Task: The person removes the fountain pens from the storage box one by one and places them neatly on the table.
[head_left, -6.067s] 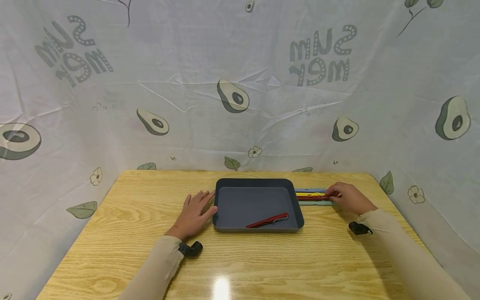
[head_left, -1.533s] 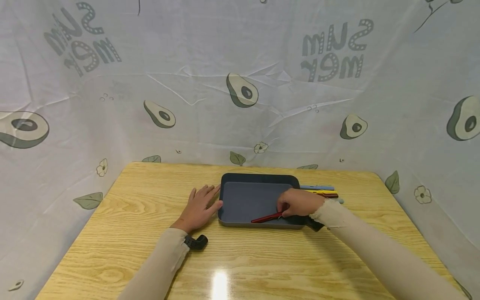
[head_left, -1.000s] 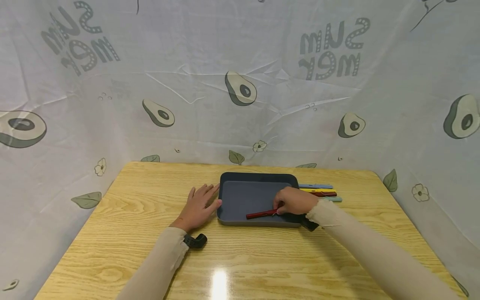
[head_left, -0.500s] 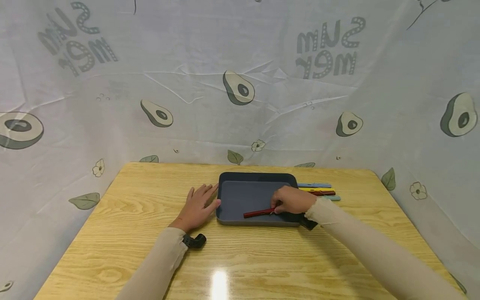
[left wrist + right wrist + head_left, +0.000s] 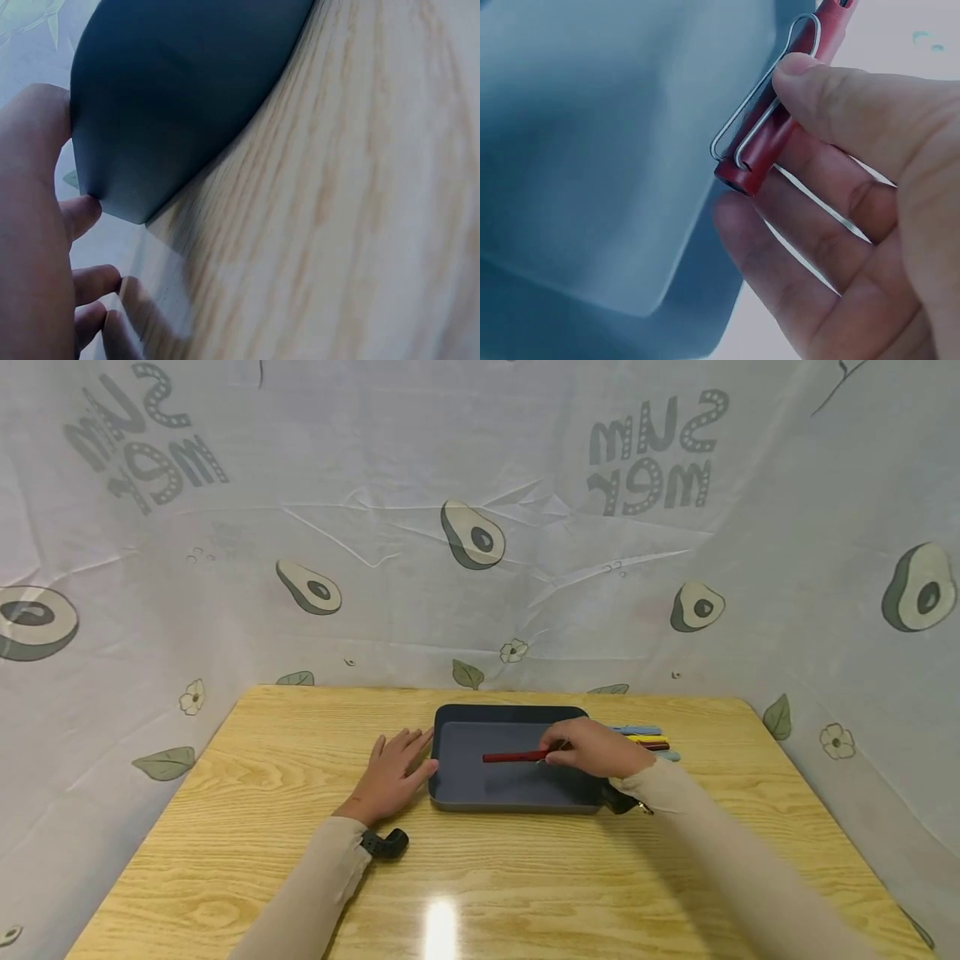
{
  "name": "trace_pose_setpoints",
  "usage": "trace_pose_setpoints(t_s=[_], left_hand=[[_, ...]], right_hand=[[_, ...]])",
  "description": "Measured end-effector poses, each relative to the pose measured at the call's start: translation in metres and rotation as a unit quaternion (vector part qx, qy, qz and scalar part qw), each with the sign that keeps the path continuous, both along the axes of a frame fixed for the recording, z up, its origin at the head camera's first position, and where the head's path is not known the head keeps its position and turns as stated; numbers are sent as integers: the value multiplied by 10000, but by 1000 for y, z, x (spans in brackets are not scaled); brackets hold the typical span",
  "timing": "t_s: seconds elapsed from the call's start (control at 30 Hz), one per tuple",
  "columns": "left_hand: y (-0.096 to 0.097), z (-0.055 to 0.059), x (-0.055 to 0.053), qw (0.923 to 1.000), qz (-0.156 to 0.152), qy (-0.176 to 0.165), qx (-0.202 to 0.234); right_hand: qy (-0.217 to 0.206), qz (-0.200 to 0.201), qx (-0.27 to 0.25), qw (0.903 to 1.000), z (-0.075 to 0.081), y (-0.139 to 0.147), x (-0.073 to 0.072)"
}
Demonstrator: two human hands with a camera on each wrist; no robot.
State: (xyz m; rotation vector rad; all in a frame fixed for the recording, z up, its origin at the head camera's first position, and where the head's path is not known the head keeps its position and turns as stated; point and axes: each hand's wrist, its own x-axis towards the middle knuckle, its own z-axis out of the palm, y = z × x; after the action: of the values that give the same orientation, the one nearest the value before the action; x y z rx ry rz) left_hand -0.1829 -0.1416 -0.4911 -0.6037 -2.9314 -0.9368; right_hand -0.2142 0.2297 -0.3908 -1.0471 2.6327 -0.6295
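Observation:
My right hand [image 5: 596, 747] pinches a red pen [image 5: 513, 757] near its capped end, raised above the floor of a dark grey tray [image 5: 480, 789]. In the right wrist view the thumb presses by the wire clip of the pen [image 5: 765, 142], with fingers behind. The pen lies nearly level, its free end pointing left. At the tray's left side, my left hand [image 5: 390, 777] rests with spread fingers, thumb touching the wall. The left wrist view shows fingertips [image 5: 88, 214] against the outside of the tray [image 5: 172, 97].
Right of the tray, partly hidden by my right hand, lie a blue pen [image 5: 637, 729], a yellow pen [image 5: 648, 738], a dark red pen [image 5: 657, 746] and a pale green pen [image 5: 667, 756]. A printed cloth [image 5: 375, 593] hangs behind the wooden table [image 5: 525, 877].
Earlier my right hand was at the pens on the right, then moved into the tray and took hold of the red pen lying there. Now the pen is lifted. My left hand stays put.

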Motion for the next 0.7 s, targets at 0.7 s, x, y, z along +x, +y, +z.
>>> trace_pose_setpoints(t_s=[0.7], left_hand=[[0, 2, -3, 10000, 21, 62, -16]], right_hand=[[787, -1387, -1114, 9809, -2, 49, 11]])
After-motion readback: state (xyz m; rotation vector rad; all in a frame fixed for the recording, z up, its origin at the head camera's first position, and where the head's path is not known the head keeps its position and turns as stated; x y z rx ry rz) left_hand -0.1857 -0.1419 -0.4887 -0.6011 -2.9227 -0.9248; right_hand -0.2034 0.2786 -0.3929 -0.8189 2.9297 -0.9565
